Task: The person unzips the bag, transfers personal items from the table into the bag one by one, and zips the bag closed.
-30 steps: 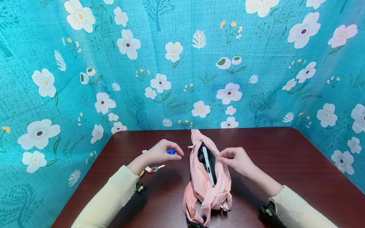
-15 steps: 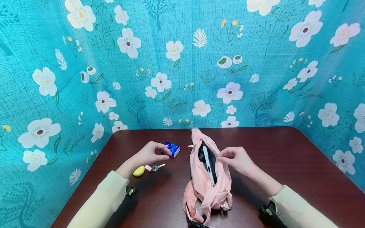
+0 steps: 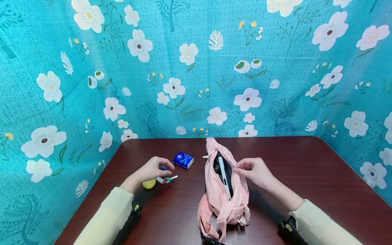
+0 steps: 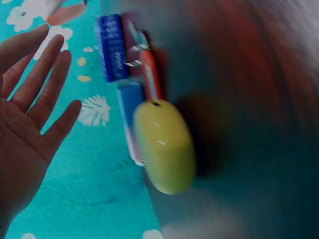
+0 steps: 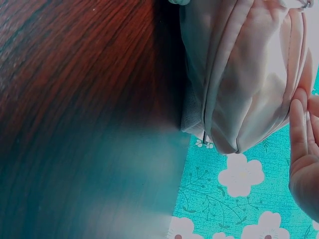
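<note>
My left hand point(image 3: 157, 168) hovers over small items at the table's left, its fingers loosely bent and holding nothing. Beneath and beside it are a yellow oval object point(image 3: 149, 184), a key point(image 3: 170, 179) with a red-and-white tag point(image 3: 160, 180), and a blue item point(image 4: 130, 104) partly hidden by the hand in the head view. Beyond the fingertips lies a blue tissue pack point(image 3: 183, 160). At the centre, a pink waist bag point(image 3: 211, 190) gapes along its zip, with a slim pale slab point(image 3: 224, 177) standing inside. My right hand point(image 3: 255, 172) pinches the bag's right edge between thumb and fingers.
The bag's strap point(image 3: 204, 217) loops toward the near side and ends in a black buckle point(image 3: 211, 241). A beaded charm point(image 3: 244, 216) hangs from the bag's near right. Behind the dark wooden table point(image 3: 291, 153) rises a turquoise floral cloth point(image 3: 196, 81).
My left hand has moved left, away from the bag and over the small items, uncovering the tissue pack. The right hand has kept its pinch on the bag's edge.
</note>
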Demonstrator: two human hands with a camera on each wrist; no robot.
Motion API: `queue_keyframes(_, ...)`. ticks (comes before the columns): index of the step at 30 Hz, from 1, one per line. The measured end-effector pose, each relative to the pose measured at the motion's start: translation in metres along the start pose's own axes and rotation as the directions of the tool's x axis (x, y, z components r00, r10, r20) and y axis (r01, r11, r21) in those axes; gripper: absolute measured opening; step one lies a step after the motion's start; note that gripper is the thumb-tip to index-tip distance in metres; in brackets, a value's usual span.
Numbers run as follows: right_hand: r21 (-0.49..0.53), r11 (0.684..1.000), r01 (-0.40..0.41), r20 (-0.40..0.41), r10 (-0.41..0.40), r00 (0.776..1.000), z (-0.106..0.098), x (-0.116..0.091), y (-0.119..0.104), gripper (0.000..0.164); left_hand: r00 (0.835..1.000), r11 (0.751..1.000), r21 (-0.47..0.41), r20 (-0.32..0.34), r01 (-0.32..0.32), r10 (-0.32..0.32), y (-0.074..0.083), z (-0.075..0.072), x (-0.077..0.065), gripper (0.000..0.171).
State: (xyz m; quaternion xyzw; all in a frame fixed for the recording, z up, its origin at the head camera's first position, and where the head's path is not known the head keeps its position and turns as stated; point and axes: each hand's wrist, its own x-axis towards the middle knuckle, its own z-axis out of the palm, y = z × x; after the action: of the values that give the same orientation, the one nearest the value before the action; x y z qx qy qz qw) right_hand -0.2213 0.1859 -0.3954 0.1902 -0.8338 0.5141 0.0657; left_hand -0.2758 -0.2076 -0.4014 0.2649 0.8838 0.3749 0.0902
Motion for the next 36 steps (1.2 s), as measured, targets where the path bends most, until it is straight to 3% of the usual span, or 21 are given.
queue_keyframes(5,0.001,1.000,0.000,-0.002,0.000,1.000,0.000,0.000,-0.001,0.010,0.998,0.998,0.053,0.045,0.043,-0.045,-0.012,0.003,-0.001,0.021)
queue_keyframes(10,0.008,1.000,-0.003,0.001,0.003,1.000,0.000,-0.001,0.000,0.011,0.997,0.992,0.111,0.034,0.064,-0.068,-0.020,0.003,-0.004,0.019)
queue_keyframes(17,0.010,1.000,0.001,0.002,-0.001,1.000,0.000,0.000,0.001,0.011,0.993,0.993,0.071,0.065,0.094,-0.099,-0.027,0.004,-0.006,0.017)
queue_keyframes(23,0.017,1.000,-0.015,0.004,0.015,1.000,0.000,0.000,0.001,0.011,0.990,0.988,0.099,0.074,0.115,-0.123,-0.032,0.007,-0.006,0.013)
queue_keyframes(36,0.017,0.999,-0.027,0.021,0.027,0.999,-0.003,-0.008,-0.035,0.008,0.993,0.989,0.121,0.070,0.087,-0.096,-0.028,0.009,-0.003,0.007)
